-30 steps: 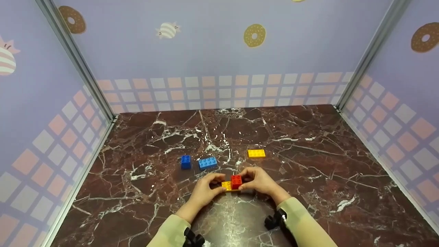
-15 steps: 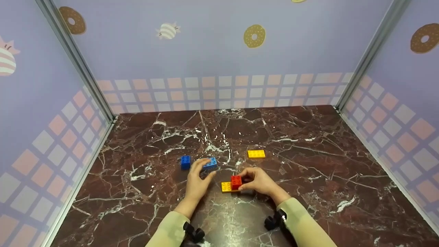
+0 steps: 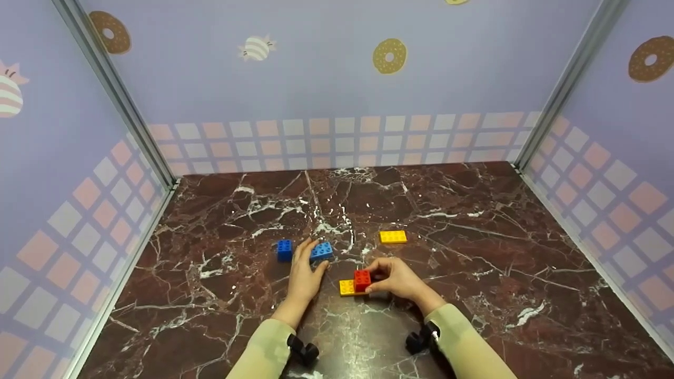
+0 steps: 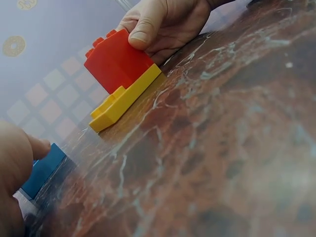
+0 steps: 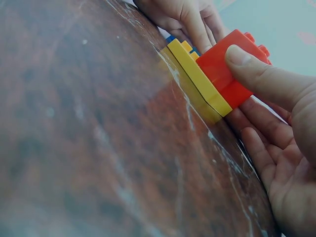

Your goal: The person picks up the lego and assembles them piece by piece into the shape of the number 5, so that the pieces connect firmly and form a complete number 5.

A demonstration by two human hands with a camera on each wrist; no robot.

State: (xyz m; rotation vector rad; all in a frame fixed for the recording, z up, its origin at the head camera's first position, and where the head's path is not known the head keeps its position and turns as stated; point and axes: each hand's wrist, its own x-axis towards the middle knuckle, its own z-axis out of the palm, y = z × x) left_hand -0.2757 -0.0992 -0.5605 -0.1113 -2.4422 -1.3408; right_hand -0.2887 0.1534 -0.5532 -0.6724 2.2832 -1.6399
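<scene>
Two blue bricks [image 3: 285, 249], two yellow [image 3: 393, 237], one red [image 3: 362, 279]

I see a dark blue brick [image 3: 285, 249] left of the middle of the frame and a flat yellow plate [image 3: 393, 237] a little right of the middle, both on the red-brown marble counter [image 3: 474, 273]. Behind, the lilac walls [image 3: 326, 79] carry donut pictures [image 3: 390, 55] and striped candies [image 3: 257, 47], with a band of pink and white squares [image 3: 337, 138] below.
</scene>
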